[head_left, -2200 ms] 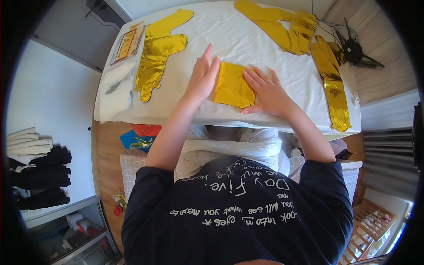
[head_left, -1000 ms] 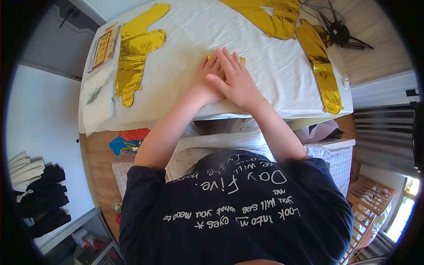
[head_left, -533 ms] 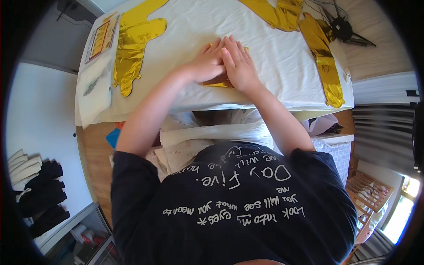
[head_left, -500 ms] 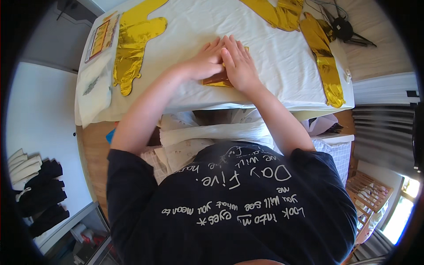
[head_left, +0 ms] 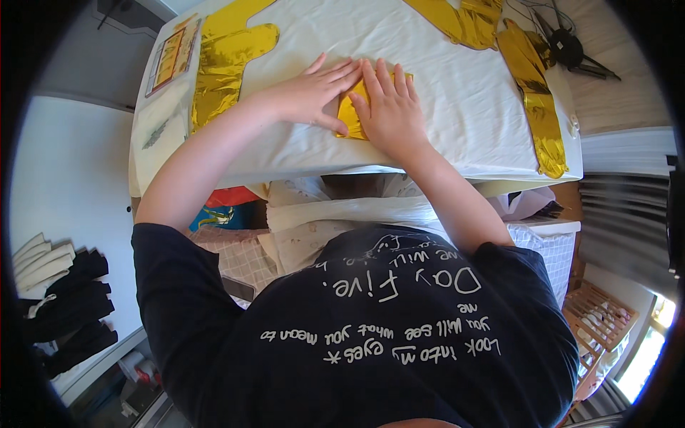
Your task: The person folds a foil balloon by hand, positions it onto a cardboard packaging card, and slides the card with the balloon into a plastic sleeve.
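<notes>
A small folded piece of shiny gold foil [head_left: 349, 120] lies flat on the white-covered table [head_left: 285, 153], in front of my body. My right hand [head_left: 394, 110] presses down flat on it, fingers stretched out and covering much of its right part. At its left edge rests my left hand [head_left: 314, 94], open with the fingers spread, its thumb touching the foil and its fingertips close to the right hand's. Parts of the foil are hidden under both hands.
Flat gold foil balloons lie at the left [head_left: 221, 68], the far right [head_left: 460, 21] and the right edge [head_left: 539, 107]. A printed package [head_left: 171, 60] and a clear plastic bag [head_left: 158, 128] sit at the far left. A black device [head_left: 567, 46] with cables lies at the back right.
My left hand has slid left off the foil's middle and spread its fingers, baring more of the foil. My right hand stays pressed on it. The view has shifted slightly.
</notes>
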`<move>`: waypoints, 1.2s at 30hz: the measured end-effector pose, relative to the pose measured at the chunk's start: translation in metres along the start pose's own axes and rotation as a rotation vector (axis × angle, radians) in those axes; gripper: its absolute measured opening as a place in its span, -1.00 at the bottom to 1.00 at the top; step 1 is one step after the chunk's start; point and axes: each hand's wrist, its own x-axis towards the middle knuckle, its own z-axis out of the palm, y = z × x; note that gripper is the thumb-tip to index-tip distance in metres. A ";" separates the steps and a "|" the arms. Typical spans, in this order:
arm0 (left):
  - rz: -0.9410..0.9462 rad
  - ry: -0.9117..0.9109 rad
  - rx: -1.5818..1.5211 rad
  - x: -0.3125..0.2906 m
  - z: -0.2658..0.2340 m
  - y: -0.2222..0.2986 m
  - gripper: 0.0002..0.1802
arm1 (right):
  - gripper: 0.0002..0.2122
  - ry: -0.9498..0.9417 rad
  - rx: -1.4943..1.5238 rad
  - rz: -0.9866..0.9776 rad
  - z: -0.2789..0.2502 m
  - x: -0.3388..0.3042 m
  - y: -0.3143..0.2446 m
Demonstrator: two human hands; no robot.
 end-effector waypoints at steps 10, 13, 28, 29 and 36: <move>0.006 -0.026 -0.033 -0.002 -0.006 0.000 0.43 | -0.17 -0.131 0.031 -0.003 -0.009 0.002 0.002; 0.005 -0.062 -0.031 -0.002 -0.011 0.000 0.48 | -0.15 -0.106 -0.023 -0.052 -0.009 0.000 0.003; -0.458 0.570 -0.277 -0.070 0.033 0.080 -0.35 | -0.22 -0.089 -0.076 -0.062 -0.007 0.000 0.001; -0.465 0.571 -0.277 -0.068 0.038 0.088 -0.35 | -0.22 -0.090 -0.072 -0.055 -0.008 0.000 0.001; -0.644 0.811 -0.293 -0.054 0.053 0.117 -0.67 | -0.23 -0.089 -0.051 -0.048 -0.007 0.000 0.001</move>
